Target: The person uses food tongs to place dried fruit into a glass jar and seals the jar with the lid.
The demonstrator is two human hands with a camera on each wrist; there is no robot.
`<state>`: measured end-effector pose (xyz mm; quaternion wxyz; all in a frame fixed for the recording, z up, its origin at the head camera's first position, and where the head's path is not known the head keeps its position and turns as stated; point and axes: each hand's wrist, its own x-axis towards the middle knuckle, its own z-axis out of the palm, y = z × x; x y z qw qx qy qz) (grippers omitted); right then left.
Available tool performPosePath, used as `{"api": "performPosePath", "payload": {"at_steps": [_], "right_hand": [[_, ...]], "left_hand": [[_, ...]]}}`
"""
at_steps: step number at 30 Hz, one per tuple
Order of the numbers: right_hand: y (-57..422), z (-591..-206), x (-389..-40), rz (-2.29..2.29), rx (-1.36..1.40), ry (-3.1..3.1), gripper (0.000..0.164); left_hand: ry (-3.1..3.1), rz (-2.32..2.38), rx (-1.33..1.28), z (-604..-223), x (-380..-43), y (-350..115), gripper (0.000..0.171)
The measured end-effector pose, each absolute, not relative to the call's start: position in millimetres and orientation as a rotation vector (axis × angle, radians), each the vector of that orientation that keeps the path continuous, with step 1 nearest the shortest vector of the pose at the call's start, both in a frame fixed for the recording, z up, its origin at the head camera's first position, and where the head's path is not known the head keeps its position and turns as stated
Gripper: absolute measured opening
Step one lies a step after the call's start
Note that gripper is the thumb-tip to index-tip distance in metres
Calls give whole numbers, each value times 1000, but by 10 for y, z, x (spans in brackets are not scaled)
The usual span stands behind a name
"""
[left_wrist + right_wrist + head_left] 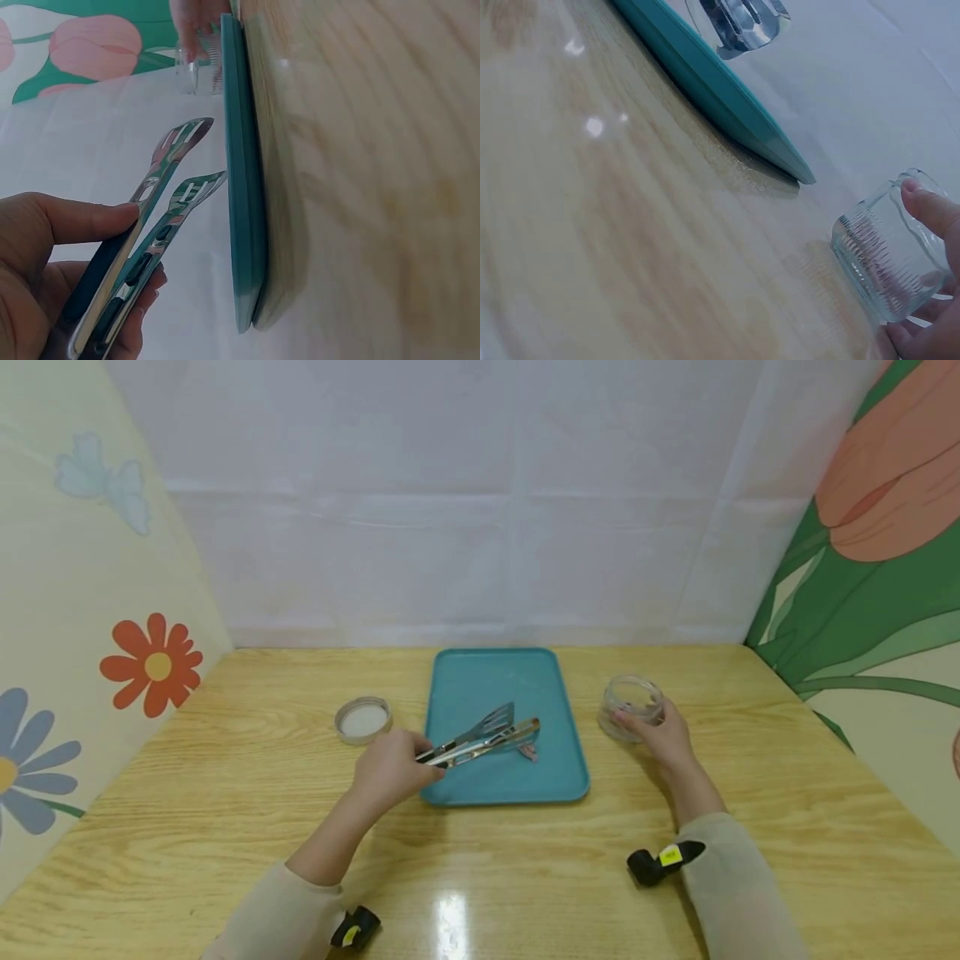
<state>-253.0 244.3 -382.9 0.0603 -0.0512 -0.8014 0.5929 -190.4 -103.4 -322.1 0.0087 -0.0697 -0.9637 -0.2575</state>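
Observation:
Metal tongs [480, 745] with slotted ends and dark grip pads are held in my left hand [393, 768], thumb on one arm and fingers round the other. Their tips stand apart over the blue tray [510, 677]. A small pinkish-brown piece [528, 752] lies on the tray by the tips. My right hand [663, 735] grips a clear glass jar [626, 693] standing on the table to the right of the tray. In the right wrist view the ribbed jar [877, 255] has some dark reddish bits low inside, blurred by the glass.
A round lid [363, 720] with a pale inside lies left of the tray. Everything stands on a wood-grain table [510, 860]. A white cloth wall [480, 510] closes off the back, and flower-patterned panels [90, 610] stand at both sides.

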Motion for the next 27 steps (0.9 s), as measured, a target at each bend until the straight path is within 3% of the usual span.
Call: {"api": "performPosePath", "payload": {"at_steps": [11,18,24,27], "right_hand": [[2441,-3821,-2517,1824,-145,-2405,91],[2432,-3825,-2515,1829,-134,-2388,88],[2434,-3843,-2520,1818,-128,-2398,89],[2440,-3851,-2523,1817,-130,-2402,90]], "left_hand": [[-3056,-717,-224,-3214,-1896,-1033,19],[-3058,-693,-228,-3211,-1892,-1024,15],[-3073,-639,-223,-3219,-1922,-985,37],[-3075,-598,-230,-3211,-1932,-948,38]]}}
